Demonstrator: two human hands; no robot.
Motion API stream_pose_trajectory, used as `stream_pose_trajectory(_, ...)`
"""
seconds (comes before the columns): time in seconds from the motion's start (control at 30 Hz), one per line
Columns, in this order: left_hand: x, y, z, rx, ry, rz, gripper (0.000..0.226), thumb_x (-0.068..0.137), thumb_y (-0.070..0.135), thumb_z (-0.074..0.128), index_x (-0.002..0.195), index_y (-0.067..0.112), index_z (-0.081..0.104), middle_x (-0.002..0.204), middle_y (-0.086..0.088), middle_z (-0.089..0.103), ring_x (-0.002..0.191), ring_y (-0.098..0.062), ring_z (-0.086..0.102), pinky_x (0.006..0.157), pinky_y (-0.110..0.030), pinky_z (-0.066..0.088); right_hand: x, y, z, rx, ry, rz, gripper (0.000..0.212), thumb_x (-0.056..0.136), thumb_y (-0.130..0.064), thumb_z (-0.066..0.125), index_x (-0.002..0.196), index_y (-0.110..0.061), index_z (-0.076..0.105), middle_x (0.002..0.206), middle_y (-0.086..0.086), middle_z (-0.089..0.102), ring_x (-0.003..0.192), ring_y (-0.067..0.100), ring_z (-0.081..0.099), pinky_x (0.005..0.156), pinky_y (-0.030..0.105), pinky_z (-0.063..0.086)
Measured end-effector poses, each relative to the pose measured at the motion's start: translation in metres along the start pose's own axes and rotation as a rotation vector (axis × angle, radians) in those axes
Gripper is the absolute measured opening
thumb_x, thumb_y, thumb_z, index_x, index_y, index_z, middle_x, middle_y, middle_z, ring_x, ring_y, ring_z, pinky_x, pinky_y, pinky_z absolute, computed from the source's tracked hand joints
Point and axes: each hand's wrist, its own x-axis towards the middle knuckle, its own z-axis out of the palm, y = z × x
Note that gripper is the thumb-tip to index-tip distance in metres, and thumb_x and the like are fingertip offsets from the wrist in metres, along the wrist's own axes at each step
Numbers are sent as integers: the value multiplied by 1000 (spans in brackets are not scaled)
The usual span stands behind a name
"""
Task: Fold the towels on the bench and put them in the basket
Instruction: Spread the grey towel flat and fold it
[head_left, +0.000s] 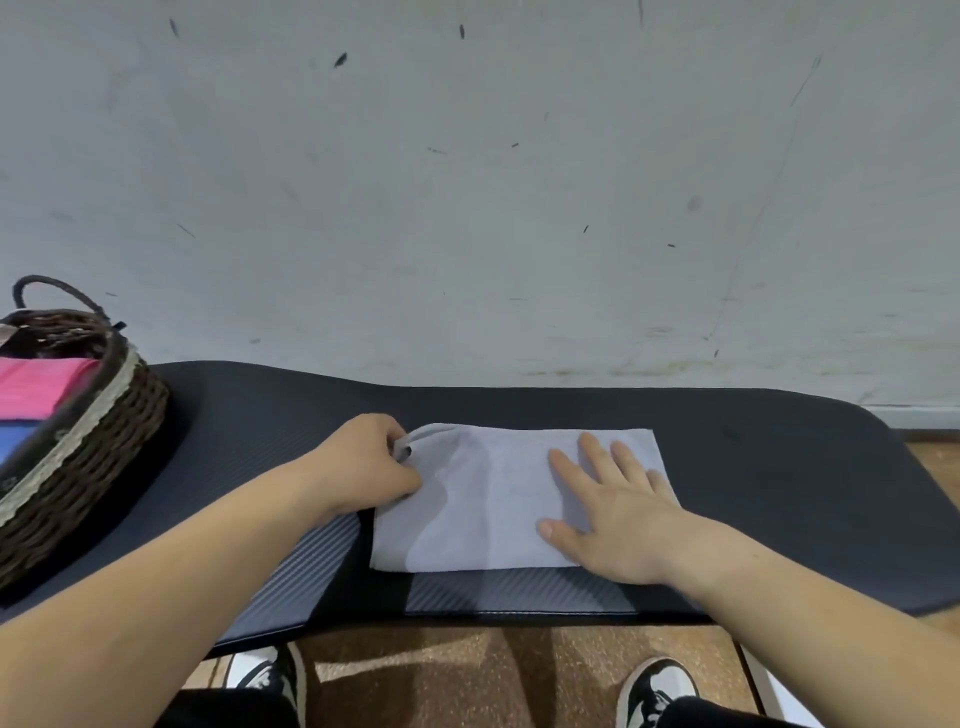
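Head view: the only camera I have; every entry below is read from it.
Towel (498, 499): pale grey, spread as a rectangle on the middle of the bench, well apart from the basket. Its far left corner is lifted.
Left hand (363, 462): fingers curled, pinching that far left corner just clear of the bench.
Right hand (618, 514): flat with fingers spread, pressing the towel's right half. It grips nothing.
Bench (779, 493): dark padded top with a ribbed surface.
Basket (78, 431): wicker, at the left end of the bench, with a folded pink towel (41, 387) and a blue towel (13, 439) inside.
Step in hand, as I judge it: folding the left side across onto the right.
Doing it well: I would take the near left corner too, so the whole edge travels level. I would slide the right palm out only as the flap lands, match edge to edge, then smooth from the crease outward.
Risk: carried by one corner, the flap may skew or drag the lower layer.
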Motion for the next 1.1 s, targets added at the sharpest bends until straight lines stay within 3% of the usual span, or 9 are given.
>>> stream_pose_trajectory(0.1,-3,-6,-2,-39,26,-28,26,80,18,68,69,16,45,67,1,47,62,-16,43,55,-28,35,-1,-2,1,-32,-17,6,82,98,-71,28,159,-40,-18,166,-1,-30,153,32,-26,125,56,-3)
stream_pose_trajectory(0.2,-10,-9,-10,-196,61,-17,15,84,20,68,78,12,56,74,-3,58,65,-17,56,52,-27,47,-3,-10,2,-35,-9,-1,82,98,-71,27,159,-39,-18,167,0,-29,154,33,-25,125,57,-2)
stream_pose_trajectory(0.33,-23,-10,-25,-222,205,41,12,87,24,67,88,12,66,72,-4,66,62,-16,61,48,-26,47,-8,-27,7,-14,4,-88,81,98,-71,28,159,-40,-14,168,-1,-26,154,33,-23,125,55,-1)
stream_pose_trajectory(0.53,-36,15,-16,-302,274,147,21,87,42,71,85,21,69,65,3,64,57,-8,58,55,-25,47,-12,-29,-6,257,238,-160,73,97,-64,45,159,-33,25,169,0,16,155,22,16,123,42,24)
stream_pose_trajectory(0.6,-36,33,-3,-313,254,187,26,88,48,72,85,23,69,62,6,62,56,-6,58,55,-24,47,-8,-21,-11,376,341,-105,64,96,-61,49,151,-27,44,155,-1,43,142,21,41,115,40,39)
stream_pose_trajectory(0.7,-29,59,22,-277,212,217,9,87,32,72,92,26,68,58,9,62,56,-12,63,55,-30,56,-3,-5,-19,543,441,-5,38,95,-54,54,119,-28,68,118,-6,65,110,15,62,92,36,53)
stream_pose_trajectory(0.83,-22,91,56,-275,104,242,27,87,18,60,110,31,63,70,3,68,53,-26,70,52,-39,62,-3,21,-22,743,471,28,34,97,-37,59,75,-12,65,63,-6,58,61,12,53,62,30,45)
stream_pose_trajectory(0.97,-14,110,82,-215,58,265,29,93,20,60,121,27,62,70,5,68,51,-18,69,47,-15,52,-1,41,-14,960,371,62,42,98,-35,55,81,3,61,68,4,57,63,17,53,60,32,47)
stream_pose_trajectory(1.1,-10,112,104,-251,-161,216,46,98,22,64,141,23,50,77,-4,71,50,-12,70,53,-24,57,1,48,-8,1055,255,124,45,99,-38,56,92,4,70,74,5,65,64,14,60,59,29,51)
